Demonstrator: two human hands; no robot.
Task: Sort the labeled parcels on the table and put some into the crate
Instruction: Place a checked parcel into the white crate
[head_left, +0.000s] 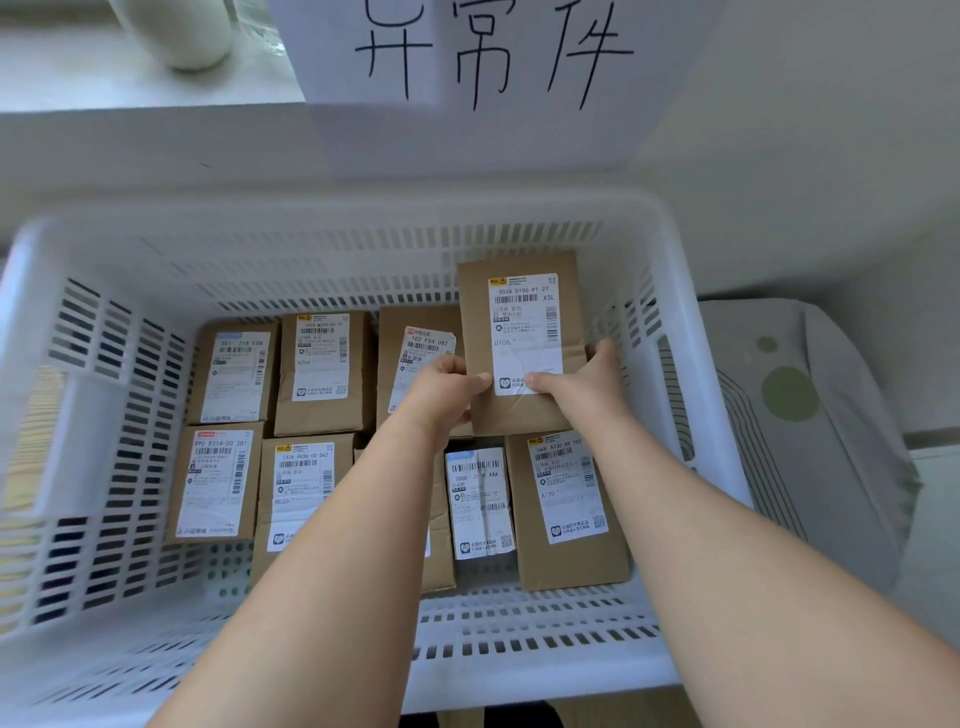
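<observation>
Brown cardboard made up the parcel (522, 322) held upright in both hands, just right of the frame's centre, over the far right part of the white plastic crate (104, 374). The left hand (447, 387) pinched its lower left edge, thumb on the front. The right hand (587, 371) gripped its lower right edge, thumb on the label. Below it, other labelled parcels (322, 364) lay flat in two rows on the crate's floor. A handwritten paper sign (493, 52) showed at the top centre.
</observation>
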